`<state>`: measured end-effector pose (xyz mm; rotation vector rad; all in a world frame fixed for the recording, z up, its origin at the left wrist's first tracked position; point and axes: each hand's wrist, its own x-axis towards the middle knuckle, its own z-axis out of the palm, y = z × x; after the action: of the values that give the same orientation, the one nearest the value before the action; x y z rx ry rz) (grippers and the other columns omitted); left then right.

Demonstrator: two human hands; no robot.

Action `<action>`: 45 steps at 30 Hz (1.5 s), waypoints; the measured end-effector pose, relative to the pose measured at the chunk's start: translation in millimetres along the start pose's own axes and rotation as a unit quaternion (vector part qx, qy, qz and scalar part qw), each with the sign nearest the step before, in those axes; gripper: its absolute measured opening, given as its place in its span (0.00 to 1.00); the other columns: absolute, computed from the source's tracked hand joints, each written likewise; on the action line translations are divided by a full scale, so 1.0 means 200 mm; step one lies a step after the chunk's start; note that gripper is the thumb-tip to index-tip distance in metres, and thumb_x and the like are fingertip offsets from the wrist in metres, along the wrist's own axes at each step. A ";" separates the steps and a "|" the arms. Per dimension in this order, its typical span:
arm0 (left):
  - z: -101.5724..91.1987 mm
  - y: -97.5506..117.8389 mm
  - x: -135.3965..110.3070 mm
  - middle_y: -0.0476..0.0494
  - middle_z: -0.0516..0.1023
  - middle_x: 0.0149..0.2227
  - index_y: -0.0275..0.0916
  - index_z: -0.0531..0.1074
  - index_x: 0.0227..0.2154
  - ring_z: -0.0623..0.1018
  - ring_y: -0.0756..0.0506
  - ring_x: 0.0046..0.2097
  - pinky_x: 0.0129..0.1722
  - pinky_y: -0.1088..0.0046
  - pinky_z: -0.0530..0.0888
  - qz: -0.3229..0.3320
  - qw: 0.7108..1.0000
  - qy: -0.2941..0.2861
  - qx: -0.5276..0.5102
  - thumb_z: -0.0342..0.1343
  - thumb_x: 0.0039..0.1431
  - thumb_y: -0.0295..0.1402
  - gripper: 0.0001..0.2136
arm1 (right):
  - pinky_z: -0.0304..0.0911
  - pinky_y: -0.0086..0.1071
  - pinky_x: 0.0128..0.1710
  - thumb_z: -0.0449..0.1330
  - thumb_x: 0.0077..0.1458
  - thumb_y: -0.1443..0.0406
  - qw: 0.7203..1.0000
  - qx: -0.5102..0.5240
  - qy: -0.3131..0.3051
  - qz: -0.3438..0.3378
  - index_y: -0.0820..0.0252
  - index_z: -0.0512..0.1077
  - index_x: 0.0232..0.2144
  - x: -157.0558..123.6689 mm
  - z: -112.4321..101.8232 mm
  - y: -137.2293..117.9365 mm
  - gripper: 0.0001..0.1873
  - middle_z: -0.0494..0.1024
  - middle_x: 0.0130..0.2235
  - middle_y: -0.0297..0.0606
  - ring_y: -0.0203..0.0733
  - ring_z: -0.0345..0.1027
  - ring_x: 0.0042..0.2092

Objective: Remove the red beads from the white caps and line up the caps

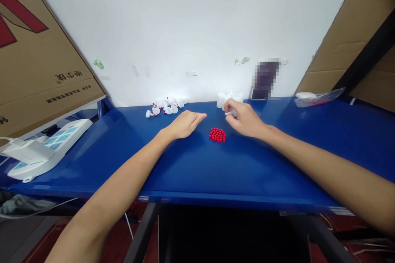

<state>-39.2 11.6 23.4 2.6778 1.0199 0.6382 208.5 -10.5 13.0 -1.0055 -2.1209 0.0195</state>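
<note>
My left hand (186, 124) hovers over the blue table with its fingers stretched out, and I see nothing held in it. Just right of it, small red caps (217, 135) stand close together in a cluster. My right hand (245, 118) is closed, pinching a small white plastic piece (230, 113) that its fingers partly cover. Behind that hand, against the wall, is a group of white plastic pieces (221, 100), partly hidden. To the left of my left hand lies a loose pile of white nozzle caps with red tips (168, 106).
The blue table (197, 172) backs onto a white wall. At the left is a white power strip (58, 144) with a plugged-in adapter, below a cardboard box (40, 49). A phone (264, 80) leans on the wall. A clear plastic bag (321, 98) lies at the right.
</note>
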 end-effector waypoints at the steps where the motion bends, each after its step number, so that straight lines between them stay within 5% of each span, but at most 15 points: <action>1: 0.00 -0.02 0.00 0.51 0.58 0.20 0.39 0.56 0.20 0.59 0.50 0.24 0.29 0.69 0.57 -0.009 0.999 -0.022 0.031 0.36 0.71 0.45 0.24 | 0.55 0.33 0.33 0.53 0.50 0.71 1.000 -0.003 -0.016 0.009 0.57 0.65 0.36 0.00 0.00 0.03 0.09 0.72 0.31 0.33 0.38 0.62 0.29; 5: 0.03 -0.06 0.00 0.50 0.58 0.18 0.39 0.54 0.17 0.58 0.50 0.22 0.28 0.68 0.56 -0.020 0.994 -0.064 0.087 0.37 0.71 0.44 0.25 | 0.63 0.36 0.41 0.52 0.54 0.71 0.998 0.000 -0.063 0.010 0.58 0.71 0.43 0.00 0.03 0.11 0.15 0.78 0.42 0.41 0.44 0.71 0.41; 12: 0.05 -0.05 0.02 0.48 0.65 0.25 0.38 0.54 0.18 0.63 0.51 0.25 0.30 0.69 0.59 0.021 0.995 -0.031 0.096 0.43 0.67 0.39 0.20 | 0.65 0.42 0.54 0.50 0.60 0.71 0.992 -0.058 -0.111 0.002 0.58 0.77 0.45 0.00 0.07 0.15 0.18 0.76 0.53 0.44 0.49 0.71 0.54; 21: 0.04 -0.03 0.02 0.54 0.53 0.17 0.40 0.62 0.13 0.54 0.51 0.23 0.29 0.69 0.56 0.015 0.996 -0.031 0.083 0.40 0.68 0.43 0.26 | 0.64 0.44 0.56 0.50 0.60 0.70 0.984 -0.107 -0.121 0.075 0.59 0.78 0.46 0.01 0.04 0.23 0.19 0.76 0.55 0.44 0.50 0.71 0.53; 26: 0.04 -0.02 0.00 0.54 0.53 0.17 0.39 0.64 0.16 0.54 0.52 0.20 0.26 0.70 0.53 -0.011 0.997 -0.057 0.053 0.41 0.69 0.46 0.27 | 0.63 0.40 0.55 0.50 0.59 0.70 0.978 -0.120 -0.131 0.113 0.59 0.78 0.44 0.02 0.02 0.24 0.18 0.76 0.55 0.42 0.49 0.70 0.54; 32: 0.04 -0.03 0.01 0.49 0.70 0.23 0.39 0.66 0.26 0.67 0.49 0.25 0.29 0.71 0.60 -0.028 0.998 -0.052 0.029 0.44 0.69 0.45 0.19 | 0.62 0.37 0.49 0.50 0.61 0.68 0.973 -0.132 -0.126 0.141 0.60 0.78 0.42 0.02 0.00 0.23 0.17 0.78 0.50 0.45 0.50 0.71 0.51; 38: 0.06 -0.05 0.01 0.44 0.71 0.25 0.38 0.63 0.21 0.69 0.47 0.28 0.32 0.69 0.61 -0.005 0.992 -0.074 0.107 0.35 0.72 0.46 0.26 | 0.61 0.36 0.41 0.42 0.68 0.56 0.971 -0.128 -0.132 0.153 0.61 0.77 0.37 0.02 0.01 0.18 0.26 0.77 0.42 0.46 0.48 0.71 0.43; 45: 0.07 -0.04 0.01 0.46 0.74 0.27 0.40 0.63 0.25 0.71 0.46 0.29 0.30 0.69 0.60 0.014 0.989 -0.083 0.122 0.42 0.68 0.40 0.17 | 0.59 0.36 0.38 0.43 0.68 0.53 0.963 -0.136 -0.153 0.178 0.56 0.76 0.44 0.02 0.00 0.17 0.24 0.79 0.44 0.43 0.51 0.72 0.45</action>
<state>-35.6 18.1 9.2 2.8995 1.0782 0.3052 229.8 15.1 4.7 -1.6292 -2.2268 0.0659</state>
